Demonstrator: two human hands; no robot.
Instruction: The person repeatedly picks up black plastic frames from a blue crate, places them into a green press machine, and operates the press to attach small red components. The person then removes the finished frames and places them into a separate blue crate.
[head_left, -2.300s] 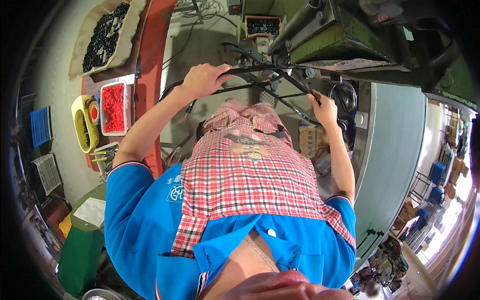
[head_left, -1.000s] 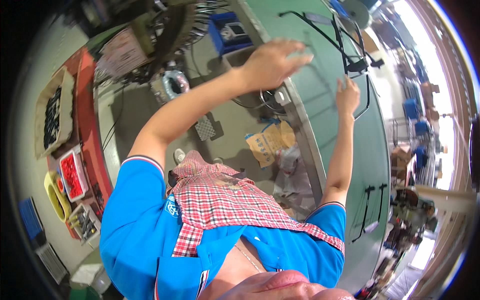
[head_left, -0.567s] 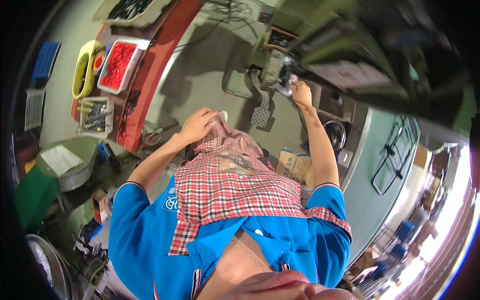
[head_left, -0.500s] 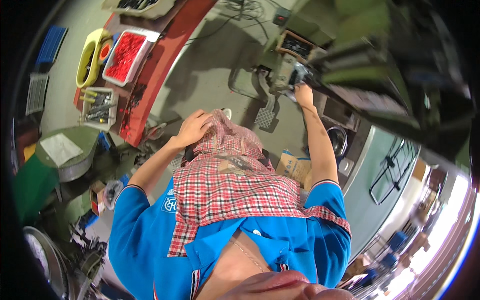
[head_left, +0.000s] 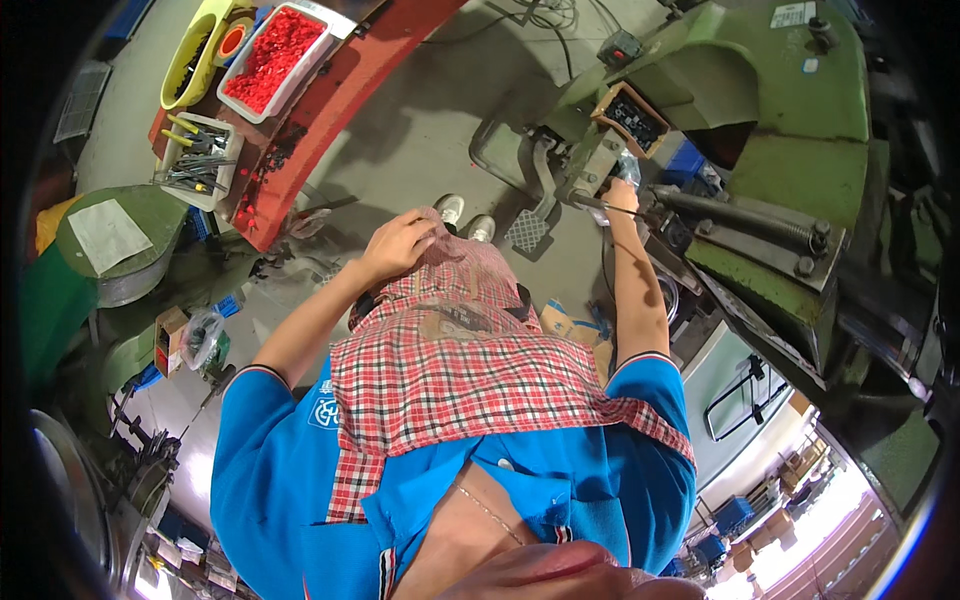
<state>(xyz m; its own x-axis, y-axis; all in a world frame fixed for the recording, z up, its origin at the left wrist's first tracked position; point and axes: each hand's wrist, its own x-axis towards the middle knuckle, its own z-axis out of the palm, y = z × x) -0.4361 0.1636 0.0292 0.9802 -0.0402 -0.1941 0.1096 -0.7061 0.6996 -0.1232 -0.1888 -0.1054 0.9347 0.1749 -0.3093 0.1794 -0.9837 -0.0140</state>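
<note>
My left hand (head_left: 402,244) lies over the red checked apron (head_left: 470,375) at my knee, palm down with its fingers stretched along the cloth. On the right, my arm reaches out to a green machine (head_left: 810,180). There my right hand (head_left: 621,197) is closed beside the machine's grey metal block (head_left: 598,165). Clear plastic (head_left: 628,166) shows just past its fingers. Its fingertips are partly hidden, and what they hold cannot be made out. Beyond this hand, a small box (head_left: 630,118) of dark parts sits against the machine.
A foot pedal (head_left: 527,231) stands on the floor by my shoes. At the left, a red bench (head_left: 345,110) bears a white tray of red pieces (head_left: 325,40), a yellow container (head_left: 172,98) and a bin of pliers (head_left: 208,192). A green round stool (head_left: 130,270) is nearer.
My view has shifted, bringing more of the green machine and my shoes into sight. The left hand stays on the apron, and the right hand remains beside the machine's block.
</note>
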